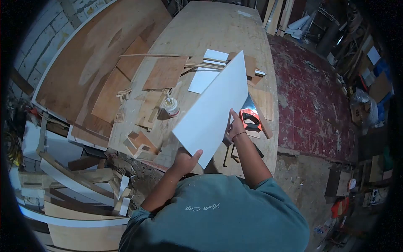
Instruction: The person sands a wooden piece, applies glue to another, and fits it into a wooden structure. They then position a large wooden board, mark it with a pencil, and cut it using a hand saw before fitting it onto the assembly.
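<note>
A large white panel point(216, 103) is tilted up in front of me, above the wooden workbench point(218, 25). My left hand point(184, 161) grips its near lower edge, thumb on the white face and fingers hidden behind. On the right edge, my right hand point(236, 126) holds the same panel with its thumb up along the side. Just right of that hand lies a hand saw point(251, 117) with an orange and black handle. An open glass jar point(171, 107) stands on the bench left of the panel.
Thin plywood pieces point(166, 72), wooden strips and white offcuts point(203, 80) lie on the bench beyond the panel. A small wooden frame point(140, 143) sits at the bench's left corner. Big plywood sheets point(96, 54) lean along the left. Scrap boards point(79, 178) pile at lower left.
</note>
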`<state>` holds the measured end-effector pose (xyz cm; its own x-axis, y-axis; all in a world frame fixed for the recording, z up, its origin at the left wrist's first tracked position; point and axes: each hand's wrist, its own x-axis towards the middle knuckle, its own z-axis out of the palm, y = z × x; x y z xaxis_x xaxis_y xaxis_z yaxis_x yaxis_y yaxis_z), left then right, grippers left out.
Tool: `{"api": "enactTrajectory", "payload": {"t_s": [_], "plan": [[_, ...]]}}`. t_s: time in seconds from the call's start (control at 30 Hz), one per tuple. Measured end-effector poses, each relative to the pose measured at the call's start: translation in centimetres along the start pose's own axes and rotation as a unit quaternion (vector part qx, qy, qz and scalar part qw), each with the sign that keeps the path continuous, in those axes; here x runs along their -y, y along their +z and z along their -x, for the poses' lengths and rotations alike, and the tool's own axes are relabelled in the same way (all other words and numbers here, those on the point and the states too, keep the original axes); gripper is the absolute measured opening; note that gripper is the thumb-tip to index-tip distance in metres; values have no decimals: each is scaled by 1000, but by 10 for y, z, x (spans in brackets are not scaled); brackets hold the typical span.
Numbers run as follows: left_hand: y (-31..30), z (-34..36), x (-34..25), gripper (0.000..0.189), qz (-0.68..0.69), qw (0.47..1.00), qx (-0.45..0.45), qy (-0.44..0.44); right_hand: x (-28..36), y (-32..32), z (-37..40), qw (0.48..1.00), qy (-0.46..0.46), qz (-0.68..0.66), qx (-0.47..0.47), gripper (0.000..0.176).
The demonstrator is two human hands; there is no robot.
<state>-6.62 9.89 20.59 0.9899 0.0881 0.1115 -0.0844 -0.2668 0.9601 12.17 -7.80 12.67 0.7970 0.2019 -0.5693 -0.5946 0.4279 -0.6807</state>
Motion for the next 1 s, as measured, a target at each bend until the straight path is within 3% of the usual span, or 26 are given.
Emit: {"api": "enactTrajectory", "payload": {"t_s": [0.07,0.1,0.17,0.23,0.27,0.3,0.33,0.4,0.43,0.53,0.67,0.77,1.0], "plan": [[2,6,-7,29,-167,984,38,-47,0,12,3,997,-39,65,24,63],[2,7,-5,29,-166,984,36,-48,3,19,9,988,-81,127,45,71],[2,12,-1,29,-177,982,71,-2,14,25,20,989,-31,121,74,78],[1,15,-14,45,-87,985,110,-97,23,21,17,970,-33,5,242,81],[-3,15,-9,50,-145,980,135,-30,27,16,19,961,-22,-28,276,78],[-5,16,-2,55,-201,966,159,37,32,18,28,960,-20,-25,278,78],[-1,16,1,55,-200,966,157,36,36,21,39,962,-46,-41,265,76],[10,14,5,60,-216,955,87,185,53,34,73,970,-84,-75,215,64],[9,14,4,60,-215,955,87,184,55,32,74,970,-83,-74,214,64],[4,8,2,62,-235,947,129,178,67,15,73,979,-65,-4,196,35],[9,7,7,67,-272,923,140,232,86,1,83,975,-89,87,183,26],[16,7,6,69,-269,924,131,238,93,20,107,978,-134,106,116,23],[10,6,0,66,-302,923,120,208,78,13,92,974,-163,126,98,34]]}}
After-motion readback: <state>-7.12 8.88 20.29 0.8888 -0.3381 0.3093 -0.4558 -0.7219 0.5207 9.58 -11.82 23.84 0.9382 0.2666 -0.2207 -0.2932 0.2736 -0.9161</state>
